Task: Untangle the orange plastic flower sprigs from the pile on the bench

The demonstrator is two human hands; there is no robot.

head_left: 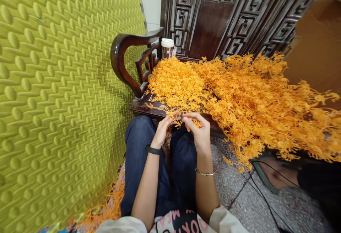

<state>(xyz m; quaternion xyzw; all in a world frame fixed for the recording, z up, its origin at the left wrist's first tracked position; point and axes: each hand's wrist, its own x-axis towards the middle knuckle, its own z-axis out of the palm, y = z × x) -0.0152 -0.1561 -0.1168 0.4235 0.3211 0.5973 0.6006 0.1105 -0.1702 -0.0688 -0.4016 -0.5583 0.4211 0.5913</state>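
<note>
My left hand [163,130] is closed on a thin, branched orange plastic sprig [170,113], whose stems stick out to the left over the bench edge. Close against it, my right hand [198,130] has thumb and forefinger pinched at the sprig's right end. Small orange bits [196,123] show by the right fingers; whether they are part of the same sprig I cannot tell. Just beyond both hands, a heap of small orange plastic pieces [176,80] lies on the dark wooden bench [145,108].
A large pile of long orange sprigs [255,101] spreads right and overhangs the bench. A lidded cup [167,48] stands by the curved armrest [117,51]. Yellow-green textured matting [66,83] rises at left. More orange strands [106,204] lie low left. Black cables [262,186] and another person's foot [274,172] are at right.
</note>
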